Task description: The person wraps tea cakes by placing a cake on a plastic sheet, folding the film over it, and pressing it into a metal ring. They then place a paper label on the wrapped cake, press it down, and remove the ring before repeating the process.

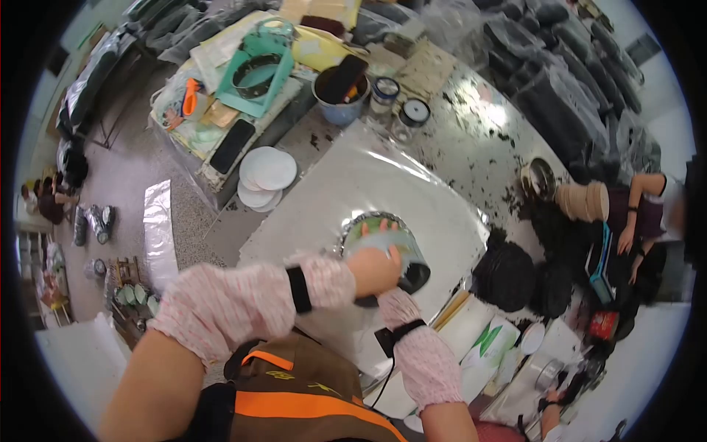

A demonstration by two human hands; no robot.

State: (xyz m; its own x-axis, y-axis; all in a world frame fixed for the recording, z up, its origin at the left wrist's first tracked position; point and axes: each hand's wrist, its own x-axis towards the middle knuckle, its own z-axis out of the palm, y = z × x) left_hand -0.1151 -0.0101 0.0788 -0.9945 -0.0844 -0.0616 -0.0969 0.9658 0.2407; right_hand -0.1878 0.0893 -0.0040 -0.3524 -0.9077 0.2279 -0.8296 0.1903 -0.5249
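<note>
In front of me a round, dark-rimmed thing with a greenish, shiny top [414, 258] sits on a silvery sheet [317, 199]. My left hand [375, 267] reaches over it, its fingers spread across the top. A pale, motion-smeared patch crosses those fingers. Coming up from below, the forearm of my right hand [388, 289] ends close under the left hand, which hides most of its fingers. Both forearms wear pink-striped sleeves and black wrist straps.
White round discs [269, 169] lie at the sheet's upper left. Beyond stand a teal basket [274, 40], a blue bucket [340, 110] and a lidded jar [409, 125]. Black clumps [507, 276] edge the right side, where another person's hand [626, 240] shows. Dark crumbs are scattered across the table.
</note>
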